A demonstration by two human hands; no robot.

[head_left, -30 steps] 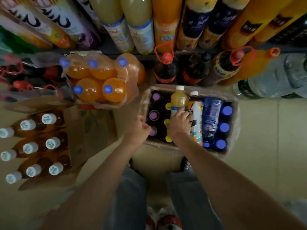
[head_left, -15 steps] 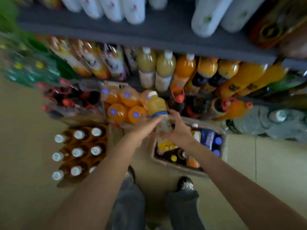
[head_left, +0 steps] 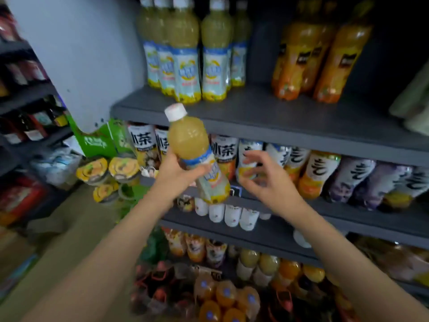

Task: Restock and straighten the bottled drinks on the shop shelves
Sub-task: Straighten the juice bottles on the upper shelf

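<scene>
Restocking, carrying step. Juice bottle [head_left: 195, 154], tilted, below the shelf [head_left: 255, 112] edge, gripped at mid-body by left hand [head_left: 176, 175]; right hand [head_left: 262, 175] spread, empty. Next: stand it beside matching bottles [head_left: 185, 54] above.

Held bottle [head_left: 196, 154], frame centre: pale yellow liquid, white cap, blue-white-yellow label. Shelf [head_left: 278, 117]: dark grey. Upper-right bottles [head_left: 292, 66]: orange, dark labels.

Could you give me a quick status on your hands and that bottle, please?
Left hand grips yellow juice bottle, tilted. Right hand open, empty. Matching bottles on upper shelf; front edge bare.
</scene>
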